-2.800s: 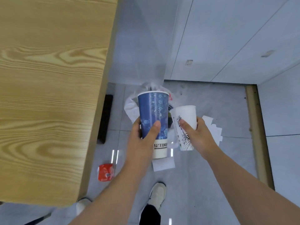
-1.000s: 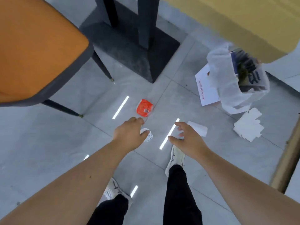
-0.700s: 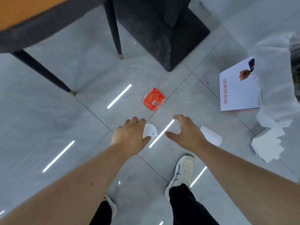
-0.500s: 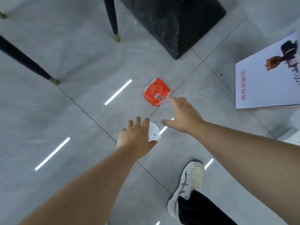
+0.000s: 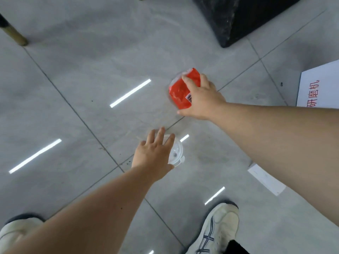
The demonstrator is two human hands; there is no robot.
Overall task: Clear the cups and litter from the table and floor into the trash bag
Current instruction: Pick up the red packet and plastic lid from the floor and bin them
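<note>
A crumpled red wrapper [image 5: 178, 92] lies on the grey floor tiles. My right hand [image 5: 200, 99] lies over it, fingers curled across its top edge and thumb at its lower edge. Nearer to me, a clear round plastic cup lid [image 5: 177, 153] sits low at the floor, pinched between the thumb and spread fingers of my left hand [image 5: 153, 155]. A small white paper slip [image 5: 266, 178] lies on the floor under my right forearm. The trash bag is out of view.
A black table base [image 5: 236, 17] stands at the top right. A chair leg tip [image 5: 13, 33] is at the top left. A white printed sheet [image 5: 319, 85] lies at the right edge. My two shoes [image 5: 218, 228] are at the bottom.
Both cups have left my hands. I have bent down close to the floor. My right hand reached forward onto the red wrapper, while my left hand stayed at the clear lid.
</note>
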